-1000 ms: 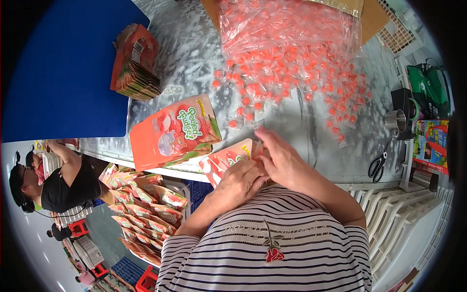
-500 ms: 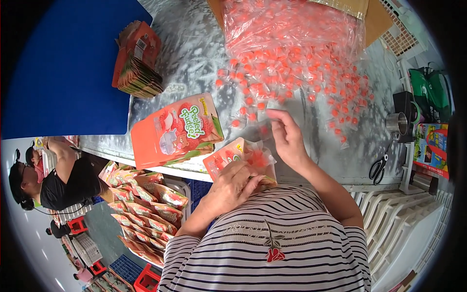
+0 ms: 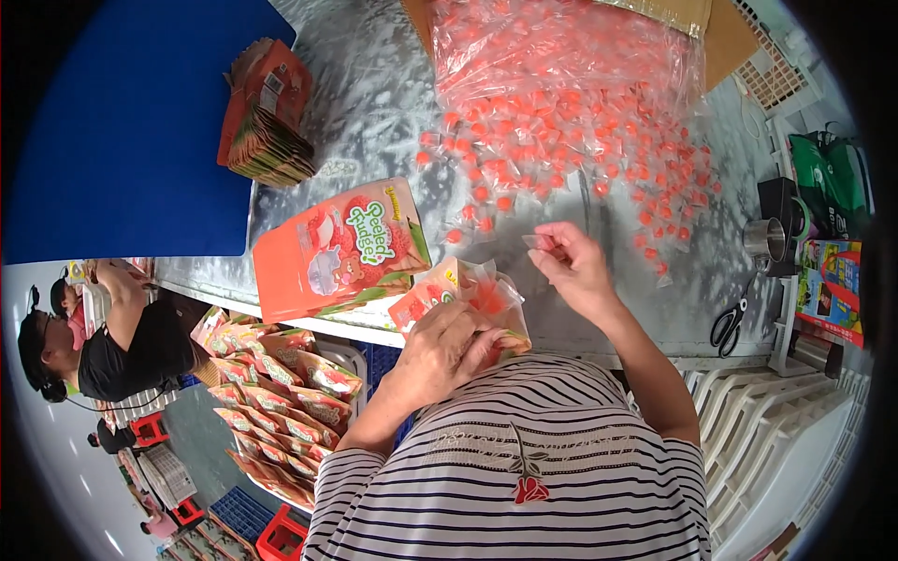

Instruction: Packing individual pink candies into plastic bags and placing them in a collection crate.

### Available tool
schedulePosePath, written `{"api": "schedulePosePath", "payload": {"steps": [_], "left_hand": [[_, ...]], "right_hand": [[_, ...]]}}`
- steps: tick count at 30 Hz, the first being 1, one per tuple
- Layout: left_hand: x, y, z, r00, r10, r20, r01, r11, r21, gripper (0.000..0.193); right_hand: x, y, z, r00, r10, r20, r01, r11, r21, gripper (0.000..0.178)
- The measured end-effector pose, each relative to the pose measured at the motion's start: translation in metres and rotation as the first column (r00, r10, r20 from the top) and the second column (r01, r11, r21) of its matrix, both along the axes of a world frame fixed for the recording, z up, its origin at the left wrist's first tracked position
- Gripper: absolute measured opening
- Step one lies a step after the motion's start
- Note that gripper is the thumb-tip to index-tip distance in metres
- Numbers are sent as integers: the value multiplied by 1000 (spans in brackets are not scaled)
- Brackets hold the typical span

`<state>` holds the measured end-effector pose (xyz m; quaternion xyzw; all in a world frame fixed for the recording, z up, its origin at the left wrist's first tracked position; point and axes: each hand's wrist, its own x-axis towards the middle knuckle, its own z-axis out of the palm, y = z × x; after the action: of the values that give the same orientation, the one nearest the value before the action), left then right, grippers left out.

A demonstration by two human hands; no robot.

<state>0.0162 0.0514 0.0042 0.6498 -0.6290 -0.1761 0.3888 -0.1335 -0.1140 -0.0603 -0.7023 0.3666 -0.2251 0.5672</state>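
My left hand (image 3: 442, 348) is closed on a red and green candy pouch (image 3: 421, 301) at the table's near edge, with its mouth turned up and to the right. Clear-wrapped red candies (image 3: 486, 292) show at that mouth. To the right of the pouch, my right hand (image 3: 578, 271) pinches a small wrapped candy (image 3: 540, 242) between thumb and fingers. Beyond my hands lies a wide spread of loose wrapped candies (image 3: 571, 140), spilling from a large clear plastic bag (image 3: 561, 47). A stack of flat pouches (image 3: 327, 252) rests left of my left hand.
Another bundle of pouches (image 3: 267, 122) stands beside a blue panel (image 3: 122, 122). Filled pouches (image 3: 281, 393) sit in rows in a crate below the table's left. Scissors (image 3: 728, 327) and a metal cup (image 3: 762, 240) are at the right edge. A co-worker (image 3: 131, 337) is at far left.
My right hand has moved slightly right and down, and a wrapped candy now shows in its fingertips. The blurred candy above the pouch is gone from there. My left hand stays on the pouch.
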Motion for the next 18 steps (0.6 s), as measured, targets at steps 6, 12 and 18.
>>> {"api": "schedulePosePath", "payload": {"steps": [6,12,18], "left_hand": [[-6,-4,-5,997,-36,68,37,999,-13,17],[-8,-4,-3,996,-59,73,64,995,-71,20],[-7,-2,-3,987,-105,119,123,980,-158,19]], "right_hand": [[3,31,51,950,291,-112,-305,792,-528,31],[1,34,71,948,317,-25,-293,838,-460,31],[8,23,74,605,785,-134,-768,619,161,53]]}}
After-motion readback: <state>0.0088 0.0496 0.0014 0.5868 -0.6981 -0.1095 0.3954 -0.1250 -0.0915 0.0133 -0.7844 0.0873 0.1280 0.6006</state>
